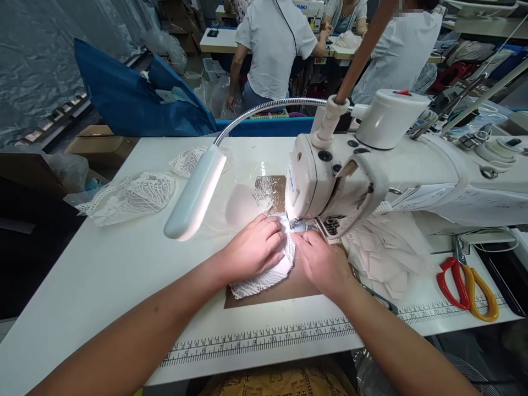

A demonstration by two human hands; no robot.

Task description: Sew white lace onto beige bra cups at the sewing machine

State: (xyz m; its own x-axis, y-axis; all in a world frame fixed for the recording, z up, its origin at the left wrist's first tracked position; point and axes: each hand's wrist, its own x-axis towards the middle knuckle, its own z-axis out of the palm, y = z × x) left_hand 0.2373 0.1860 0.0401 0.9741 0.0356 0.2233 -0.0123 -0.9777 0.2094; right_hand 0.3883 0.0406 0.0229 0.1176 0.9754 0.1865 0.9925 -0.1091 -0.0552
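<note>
A white lace piece (pixel 264 280), shaped like a bra cup, lies on the brown plate (pixel 243 301) of the sewing machine (pixel 313 176), its far edge by the needle area. My left hand (pixel 258 245) rests flat on it with the fingers stretched forward. Close to the needle, my right hand (pixel 322 258) pinches the right edge of the lace piece between thumb and forefinger. A pale cup (pixel 241 206) with a lace border sits just beyond my left hand. The needle tip itself is too small to make out.
A gooseneck lamp (pixel 193 198) arches over the table. More lace pieces (pixel 136 195) lie at the left. Right of the machine are pale fabric pieces (pixel 383 253) and red-and-yellow-handled scissors (pixel 468 289). A printed ruler (pixel 264 341) runs along the front edge. Co-workers (pixel 272 44) are behind.
</note>
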